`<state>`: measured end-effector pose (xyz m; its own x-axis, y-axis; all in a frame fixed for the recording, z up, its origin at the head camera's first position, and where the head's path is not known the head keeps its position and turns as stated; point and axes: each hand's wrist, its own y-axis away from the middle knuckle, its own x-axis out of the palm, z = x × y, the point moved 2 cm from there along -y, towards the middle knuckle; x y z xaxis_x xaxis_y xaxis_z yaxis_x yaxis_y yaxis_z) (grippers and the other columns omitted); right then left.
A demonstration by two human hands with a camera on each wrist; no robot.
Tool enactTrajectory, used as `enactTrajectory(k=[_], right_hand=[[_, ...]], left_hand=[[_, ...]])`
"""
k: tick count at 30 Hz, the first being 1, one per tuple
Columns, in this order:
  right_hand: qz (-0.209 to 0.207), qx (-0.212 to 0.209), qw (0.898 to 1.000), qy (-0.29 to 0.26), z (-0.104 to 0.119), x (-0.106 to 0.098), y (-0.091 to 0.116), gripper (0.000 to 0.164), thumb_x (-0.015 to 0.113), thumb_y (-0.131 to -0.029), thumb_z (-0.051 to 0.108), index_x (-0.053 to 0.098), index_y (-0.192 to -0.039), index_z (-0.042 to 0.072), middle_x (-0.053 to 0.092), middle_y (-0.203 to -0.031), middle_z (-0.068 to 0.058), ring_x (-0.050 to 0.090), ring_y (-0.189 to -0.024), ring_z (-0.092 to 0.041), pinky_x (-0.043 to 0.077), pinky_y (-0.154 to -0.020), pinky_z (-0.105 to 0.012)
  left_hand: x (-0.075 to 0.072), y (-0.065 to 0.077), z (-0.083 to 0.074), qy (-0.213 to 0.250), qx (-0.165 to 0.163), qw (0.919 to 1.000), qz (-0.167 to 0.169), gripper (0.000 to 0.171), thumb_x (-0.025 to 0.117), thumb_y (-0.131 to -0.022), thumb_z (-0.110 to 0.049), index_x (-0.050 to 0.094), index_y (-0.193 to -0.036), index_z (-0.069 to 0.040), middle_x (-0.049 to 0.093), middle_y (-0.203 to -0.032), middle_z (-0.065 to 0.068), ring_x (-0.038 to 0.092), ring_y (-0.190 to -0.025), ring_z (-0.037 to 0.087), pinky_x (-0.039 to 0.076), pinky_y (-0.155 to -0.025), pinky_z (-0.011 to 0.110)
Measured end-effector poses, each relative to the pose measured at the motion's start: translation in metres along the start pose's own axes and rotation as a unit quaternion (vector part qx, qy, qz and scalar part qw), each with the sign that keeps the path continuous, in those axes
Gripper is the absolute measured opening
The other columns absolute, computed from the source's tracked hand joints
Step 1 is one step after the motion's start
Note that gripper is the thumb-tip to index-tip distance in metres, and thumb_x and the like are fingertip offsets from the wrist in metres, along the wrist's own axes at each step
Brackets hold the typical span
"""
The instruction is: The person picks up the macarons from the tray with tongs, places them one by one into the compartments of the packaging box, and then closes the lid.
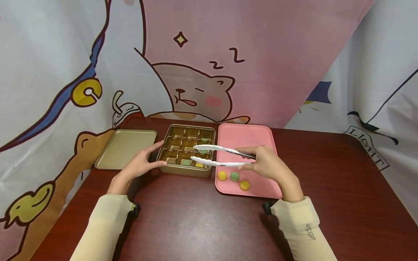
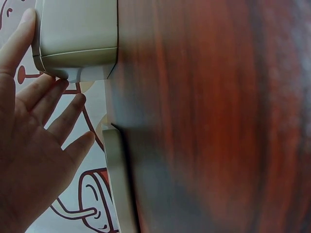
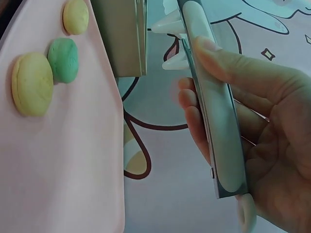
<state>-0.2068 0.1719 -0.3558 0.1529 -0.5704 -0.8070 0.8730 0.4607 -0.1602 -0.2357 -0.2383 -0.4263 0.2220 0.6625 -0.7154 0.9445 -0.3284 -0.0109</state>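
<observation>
A gold tin box (image 1: 184, 171) with a divided insert stands mid-table. Its right column and front row hold several macarons, among them a green macaron (image 1: 186, 162) and a yellow macaron (image 1: 199, 165). My left hand (image 1: 139, 165) touches the box's left side, thumb at the front corner and fingers extended, as the left wrist view also shows. My right hand (image 1: 271, 165) grips tongs (image 3: 221, 121), their white tips spread apart over the box's right part, nothing visible between them. Below the tongs, a yellow macaron (image 1: 222, 175), a green macaron (image 1: 234, 176) and another yellow macaron (image 1: 245, 185) lie on a pink tray (image 1: 246, 136).
Left of the box lies a flat gold lid (image 1: 128, 148), its rim facing up. The pink tray adjoins the box's right side. Behind the dark wooden table (image 1: 196, 224) hangs a cartoon-printed cloth (image 1: 261, 72), which also runs along both sides.
</observation>
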Motion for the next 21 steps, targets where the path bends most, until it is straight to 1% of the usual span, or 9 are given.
enactTrajectory(k=[3,5,10,12,15,21], right_hand=[[-0.001,0.002,1.0,-0.005,-0.003,-0.003,0.003,0.051,0.085,-0.077,0.007,0.071,-0.126,0.013,0.075,-0.114,-0.007,0.072,-0.102,-0.026,0.058,-0.087,-0.044],[-0.004,0.004,1.0,0.0,-0.004,-0.004,0.005,0.051,0.085,-0.077,0.007,0.072,-0.125,0.013,0.075,-0.113,-0.007,0.072,-0.099,-0.023,0.058,-0.085,-0.044],[-0.012,0.01,1.0,0.022,-0.009,-0.008,0.01,0.052,0.086,-0.076,0.008,0.072,-0.125,0.016,0.076,-0.11,-0.005,0.068,-0.091,-0.018,0.057,-0.081,-0.042],[-0.014,0.009,0.999,0.028,-0.01,-0.009,0.013,0.052,0.086,-0.076,0.009,0.072,-0.125,0.016,0.076,-0.109,-0.006,0.067,-0.09,-0.018,0.056,-0.081,-0.042],[-0.017,0.01,0.999,0.03,-0.011,-0.011,0.017,0.051,0.086,-0.076,0.009,0.072,-0.125,0.014,0.076,-0.109,-0.007,0.068,-0.091,-0.018,0.057,-0.081,-0.042],[-0.019,0.024,0.999,0.027,-0.016,-0.014,0.024,0.054,0.086,-0.075,0.009,0.071,-0.127,0.012,0.076,-0.111,-0.01,0.072,-0.097,-0.022,0.058,-0.084,-0.044]], left_hand=[[0.0,0.0,-0.001,0.002,0.0,1.0,0.0,0.085,0.075,-0.089,-0.035,0.03,-0.158,-0.016,0.028,-0.164,0.012,0.025,-0.15,0.042,0.026,-0.116,0.065],[0.0,0.0,-0.001,0.002,0.0,1.0,0.001,0.085,0.075,-0.089,-0.035,0.03,-0.158,-0.016,0.028,-0.164,0.012,0.025,-0.15,0.042,0.026,-0.116,0.065],[0.0,0.001,-0.002,0.002,-0.001,1.0,0.0,0.085,0.075,-0.089,-0.035,0.03,-0.158,-0.016,0.028,-0.164,0.013,0.025,-0.15,0.043,0.026,-0.116,0.065],[0.0,0.001,-0.002,0.001,0.0,1.0,0.0,0.085,0.075,-0.089,-0.035,0.03,-0.158,-0.016,0.029,-0.164,0.013,0.025,-0.15,0.043,0.026,-0.116,0.065],[0.001,0.0,-0.001,0.001,0.004,1.0,-0.001,0.084,0.075,-0.089,-0.034,0.031,-0.158,-0.016,0.029,-0.164,0.013,0.026,-0.15,0.043,0.027,-0.116,0.065],[0.001,0.0,0.0,0.007,0.007,1.0,-0.003,0.084,0.076,-0.089,-0.033,0.031,-0.158,-0.016,0.029,-0.164,0.012,0.024,-0.15,0.042,0.025,-0.116,0.065]])
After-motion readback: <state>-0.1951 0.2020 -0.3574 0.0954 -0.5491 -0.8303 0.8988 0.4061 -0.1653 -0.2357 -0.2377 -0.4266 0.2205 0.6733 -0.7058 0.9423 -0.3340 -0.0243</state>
